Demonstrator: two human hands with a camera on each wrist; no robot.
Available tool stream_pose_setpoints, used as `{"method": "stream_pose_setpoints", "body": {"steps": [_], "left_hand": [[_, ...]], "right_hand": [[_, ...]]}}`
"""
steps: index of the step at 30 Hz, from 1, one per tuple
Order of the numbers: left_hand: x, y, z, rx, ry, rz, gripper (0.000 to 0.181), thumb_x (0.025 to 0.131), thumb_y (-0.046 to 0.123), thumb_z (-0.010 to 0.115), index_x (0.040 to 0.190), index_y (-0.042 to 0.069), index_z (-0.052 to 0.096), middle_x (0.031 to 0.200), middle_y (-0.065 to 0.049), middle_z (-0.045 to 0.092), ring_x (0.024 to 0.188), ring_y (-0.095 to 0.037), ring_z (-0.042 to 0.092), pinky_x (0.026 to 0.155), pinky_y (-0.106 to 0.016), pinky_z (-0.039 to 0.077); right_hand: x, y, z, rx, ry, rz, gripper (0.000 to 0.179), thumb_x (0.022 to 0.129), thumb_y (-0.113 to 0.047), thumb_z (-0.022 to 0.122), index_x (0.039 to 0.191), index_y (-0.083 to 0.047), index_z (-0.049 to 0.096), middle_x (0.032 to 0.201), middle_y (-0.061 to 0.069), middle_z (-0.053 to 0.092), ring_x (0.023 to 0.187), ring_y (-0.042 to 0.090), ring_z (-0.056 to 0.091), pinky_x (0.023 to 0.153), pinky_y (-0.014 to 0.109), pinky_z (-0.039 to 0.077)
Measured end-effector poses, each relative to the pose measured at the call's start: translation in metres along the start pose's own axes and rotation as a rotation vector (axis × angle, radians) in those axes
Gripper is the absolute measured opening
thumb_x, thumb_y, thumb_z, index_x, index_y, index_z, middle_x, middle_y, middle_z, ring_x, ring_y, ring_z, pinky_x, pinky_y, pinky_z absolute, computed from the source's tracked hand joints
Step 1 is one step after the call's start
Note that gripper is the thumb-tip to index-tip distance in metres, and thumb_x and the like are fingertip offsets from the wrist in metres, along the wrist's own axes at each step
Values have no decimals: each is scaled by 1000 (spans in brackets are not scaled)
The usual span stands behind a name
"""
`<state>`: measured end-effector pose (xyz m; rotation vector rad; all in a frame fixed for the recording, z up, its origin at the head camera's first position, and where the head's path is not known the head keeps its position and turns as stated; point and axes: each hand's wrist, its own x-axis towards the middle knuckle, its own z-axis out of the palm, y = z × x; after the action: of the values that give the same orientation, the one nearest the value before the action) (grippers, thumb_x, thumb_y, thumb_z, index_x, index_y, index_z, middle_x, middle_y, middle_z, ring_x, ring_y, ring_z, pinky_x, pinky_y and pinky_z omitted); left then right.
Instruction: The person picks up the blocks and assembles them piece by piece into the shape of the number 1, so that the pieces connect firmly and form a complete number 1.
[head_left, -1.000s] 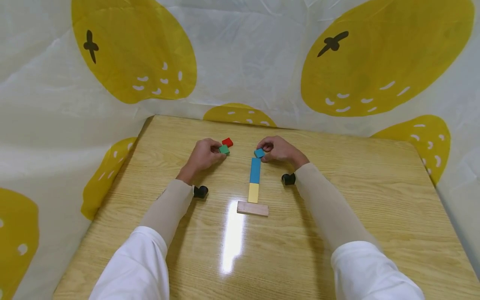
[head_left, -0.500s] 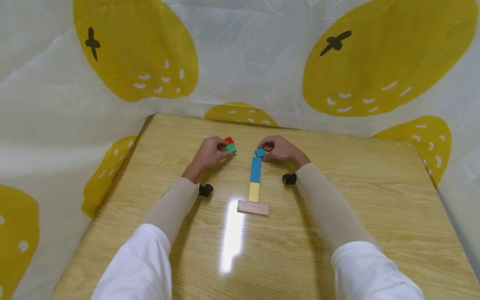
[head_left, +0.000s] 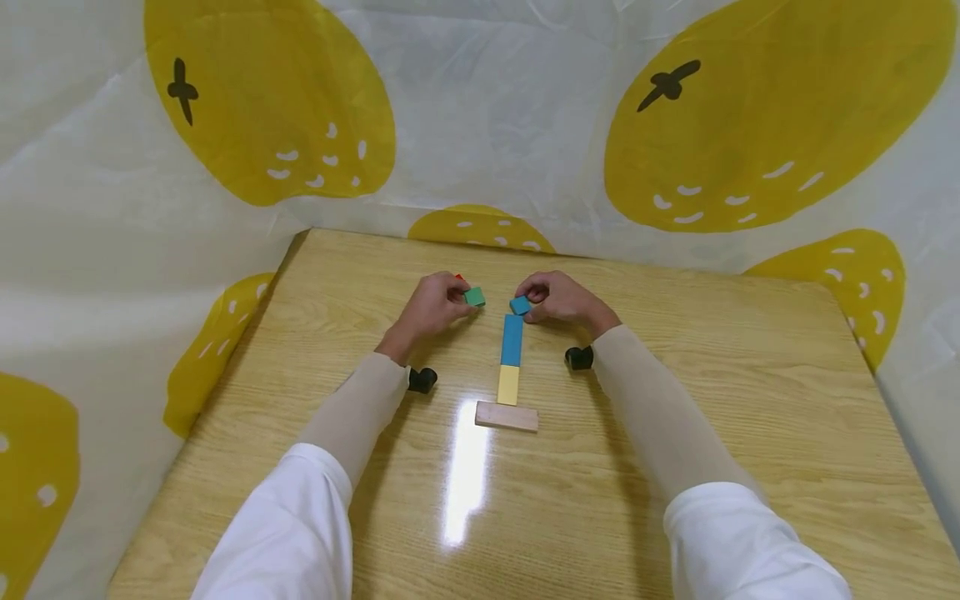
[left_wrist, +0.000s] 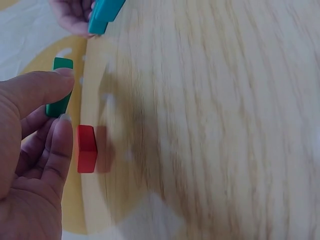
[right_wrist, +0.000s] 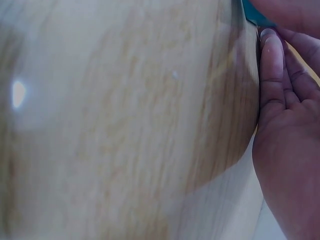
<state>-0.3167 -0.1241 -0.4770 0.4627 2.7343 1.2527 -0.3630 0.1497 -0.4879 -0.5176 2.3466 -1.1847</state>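
Note:
My left hand (head_left: 433, 308) pinches a small green block (head_left: 475, 297) between thumb and fingers. In the left wrist view this green block (left_wrist: 59, 106) is held off the table, with a red block (left_wrist: 87, 150) lying beyond the fingers. My right hand (head_left: 562, 302) pinches a small blue block (head_left: 519, 306) at the far end of a longer blue block (head_left: 512, 340). A yellow block (head_left: 507, 385) adjoins the long blue one, and a plain wooden block (head_left: 506, 416) lies crosswise at the near end. Right fingers (right_wrist: 272, 65) hide most of the blue block in the right wrist view.
The wood-grain table (head_left: 675, 417) carries a bright reflection left of the block row. A white cloth with yellow fruit shapes (head_left: 495, 117) hangs behind the table and along its sides. Black wrist devices (head_left: 423, 381) sit by both forearms.
My left hand has moved to the right with the green block, towards the blue ones, and now mostly covers the red block in the head view. The right hand has stayed in place.

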Motion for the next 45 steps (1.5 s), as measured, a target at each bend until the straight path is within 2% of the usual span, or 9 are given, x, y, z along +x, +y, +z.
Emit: {"method": "stream_pose_setpoints", "body": {"steps": [6, 11, 26, 36, 45], "left_hand": [[2, 1, 3, 17, -3, 1, 35, 91, 12, 80, 121, -6, 72, 111, -18, 68, 99, -28, 64, 90, -37, 56], [5, 0, 6, 24, -8, 8, 35, 91, 13, 81, 120, -5, 73, 111, -17, 68, 98, -27, 64, 89, -37, 56], [11, 5, 12, 10, -35, -1, 35, 92, 15, 80, 121, -4, 72, 112, -16, 67, 100, -27, 64, 91, -37, 57], [15, 7, 15, 31, -49, -13, 35, 93, 14, 80, 121, -4, 72, 115, -16, 67, 101, -27, 64, 92, -37, 56], [20, 7, 18, 37, -65, 15, 34, 93, 14, 79, 122, -4, 72, 118, -17, 68, 102, -27, 65, 92, -38, 56]], "right_hand": [[0, -1, 0, -30, 6, 7, 43, 87, -1, 80, 128, -3, 68, 115, 11, 61, 103, 23, 49, 91, 32, 47], [0, -1, 1, -35, 13, 10, 43, 86, 1, 80, 128, -3, 68, 118, 13, 62, 104, 24, 50, 94, 35, 47], [0, 1, -2, -29, 12, 16, 42, 87, 1, 79, 127, -3, 68, 113, 11, 61, 100, 23, 48, 91, 33, 47], [0, 2, -1, -31, 12, 15, 41, 87, 2, 79, 127, -3, 69, 118, 14, 62, 103, 25, 50, 94, 35, 46], [0, 1, -1, -45, 17, 7, 41, 87, 2, 78, 127, -3, 68, 113, 12, 62, 99, 23, 48, 90, 33, 46]]}}
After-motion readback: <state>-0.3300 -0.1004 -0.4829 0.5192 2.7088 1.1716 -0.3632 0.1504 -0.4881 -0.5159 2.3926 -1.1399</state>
